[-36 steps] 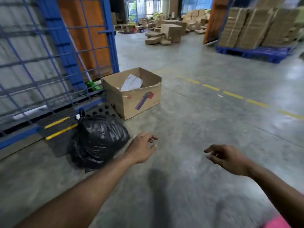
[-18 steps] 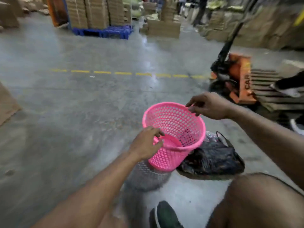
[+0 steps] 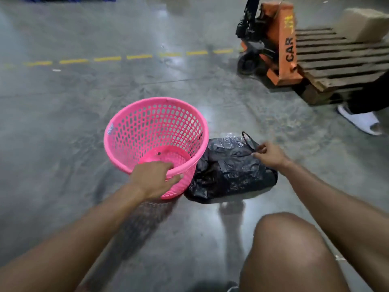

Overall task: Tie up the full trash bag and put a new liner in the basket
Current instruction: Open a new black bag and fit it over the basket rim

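A pink perforated plastic basket (image 3: 147, 127) stands on the concrete floor, tilted toward me, with no liner inside. My left hand (image 3: 154, 179) grips its near rim, fingers hooked over the edge. To the right of the basket lies a pack of black plastic liners (image 3: 231, 171), crumpled and shiny, touching the basket's side. My right hand (image 3: 268, 153) pinches a thin black handle loop at the top of that black plastic. The tied full trash bag is out of view.
An orange pallet jack (image 3: 280, 43) stands at the upper right under a wooden pallet (image 3: 336, 60) carrying a cardboard box (image 3: 362, 22). Another person's white-sandalled foot (image 3: 360, 121) is beside the pallet. My bare knee (image 3: 284, 249) fills the lower right. A dashed yellow line (image 3: 109, 59) crosses the floor.
My view swung from the tied black bag and cardboard box to the pink basket. My left hand took the basket's rim; my right hand dropped from the far rim onto the black plastic.
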### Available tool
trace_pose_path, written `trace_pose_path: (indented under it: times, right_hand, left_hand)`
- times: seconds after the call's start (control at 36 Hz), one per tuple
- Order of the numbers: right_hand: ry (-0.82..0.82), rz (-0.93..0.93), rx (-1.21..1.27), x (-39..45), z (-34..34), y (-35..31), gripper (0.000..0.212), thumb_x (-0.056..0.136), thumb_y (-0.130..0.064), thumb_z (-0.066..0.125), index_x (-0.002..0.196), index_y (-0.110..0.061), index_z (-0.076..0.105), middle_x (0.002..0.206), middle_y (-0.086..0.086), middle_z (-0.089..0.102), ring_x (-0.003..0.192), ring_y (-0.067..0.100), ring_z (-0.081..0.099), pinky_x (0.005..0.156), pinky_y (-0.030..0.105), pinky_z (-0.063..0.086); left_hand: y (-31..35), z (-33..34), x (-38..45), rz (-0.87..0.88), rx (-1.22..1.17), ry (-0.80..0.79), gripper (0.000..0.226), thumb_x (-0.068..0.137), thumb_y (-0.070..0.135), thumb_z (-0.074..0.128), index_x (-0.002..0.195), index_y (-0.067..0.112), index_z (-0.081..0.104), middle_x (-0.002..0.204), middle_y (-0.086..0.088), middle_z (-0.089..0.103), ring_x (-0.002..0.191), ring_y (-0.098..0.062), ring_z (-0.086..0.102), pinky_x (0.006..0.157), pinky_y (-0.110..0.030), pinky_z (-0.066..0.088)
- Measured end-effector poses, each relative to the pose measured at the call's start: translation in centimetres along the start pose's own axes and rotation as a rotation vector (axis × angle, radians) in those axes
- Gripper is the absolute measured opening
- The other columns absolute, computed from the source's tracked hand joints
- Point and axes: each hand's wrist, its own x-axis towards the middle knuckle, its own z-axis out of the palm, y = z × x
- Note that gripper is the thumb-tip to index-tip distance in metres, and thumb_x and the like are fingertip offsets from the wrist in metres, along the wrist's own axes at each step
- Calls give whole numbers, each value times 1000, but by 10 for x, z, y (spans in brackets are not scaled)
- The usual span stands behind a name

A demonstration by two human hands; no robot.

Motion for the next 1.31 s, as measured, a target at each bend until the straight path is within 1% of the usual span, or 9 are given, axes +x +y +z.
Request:
trace_pose_path:
  times: [0.14, 0.33, 0.39, 0.61, 0.78, 0.94, 1.11, 1.22, 1.31]
  right_hand:
    - [116, 348, 104, 47, 31, 93, 85, 76, -44, 83, 140, 0, 48, 144, 25, 54, 133, 42, 52, 111, 47, 43]
    - [-70, 354, 362, 128, 81, 160, 132, 30, -71, 94, 138, -10, 50, 135, 11, 64, 121, 30, 64, 108, 47, 50]
    - [-135, 399, 429, 127, 84, 148, 139, 43, -57, 98, 153, -6, 30, 132, 8, 55, 125, 31, 58, 109, 46, 49]
    - [-468, 464, 418, 97, 69, 93, 29, 74, -6, 88, 96, 1, 71, 66, 11, 75, 50, 23, 70, 45, 27, 53]
    - [-404, 433, 684, 93, 48, 69, 36, 82, -6, 75, 117, 2, 70, 99, 21, 79, 90, 38, 77, 87, 49, 62]
    - [-275, 322, 1103, 83, -30, 23, 24, 94, -14, 62, 116, -6, 69, 83, 8, 80, 67, 22, 77, 58, 31, 62]
    - [-130, 67, 1147, 45, -108, -48, 43, 91, -19, 65, 131, -2, 66, 116, 11, 76, 83, 21, 75, 77, 34, 61]
    - [-123, -159, 1205, 1, -144, -109, 21, 92, -8, 64, 111, -10, 73, 98, 3, 81, 84, 18, 78, 72, 30, 62]
    - [-150, -300, 1196, -29, -155, -149, 28, 92, -4, 62, 118, -8, 72, 109, 8, 79, 98, 24, 77, 80, 34, 62]
  left_hand:
    - [-2, 6, -14, 37, 70, 90, 53, 93, 76, 29, 89, 30, 56, 79, 6, 64, 78, -19, 67, 61, -34, 47]
    - [2, 10, -3, -37, 158, 115, 54, 89, 79, 33, 87, 34, 61, 75, 9, 61, 73, -13, 67, 57, -31, 45]
    - [3, 7, -4, -48, 174, 94, 53, 89, 79, 32, 88, 35, 62, 77, 9, 62, 74, -11, 68, 56, -31, 46]
    - [11, 1, -3, -76, 167, 110, 55, 88, 82, 33, 85, 37, 66, 75, 13, 63, 71, -7, 68, 53, -30, 45]
    - [9, -1, -6, -65, 106, 108, 56, 89, 83, 30, 81, 38, 62, 70, 15, 56, 68, -3, 64, 51, -28, 40]
    - [10, -1, -3, -78, 83, 79, 64, 85, 88, 24, 89, 38, 64, 81, 15, 63, 79, -5, 68, 58, -29, 45]
    - [14, -5, 1, -133, 39, -6, 66, 81, 92, 23, 93, 38, 59, 83, 14, 61, 81, -8, 65, 67, -31, 52]
    - [12, -20, 8, -217, -364, 3, 62, 80, 87, 40, 115, 42, 62, 102, 19, 62, 89, 0, 63, 81, -33, 54]
    - [2, -42, 27, -291, -626, 181, 30, 87, 59, 63, 104, 35, 71, 95, 12, 69, 82, -2, 66, 80, -32, 54]
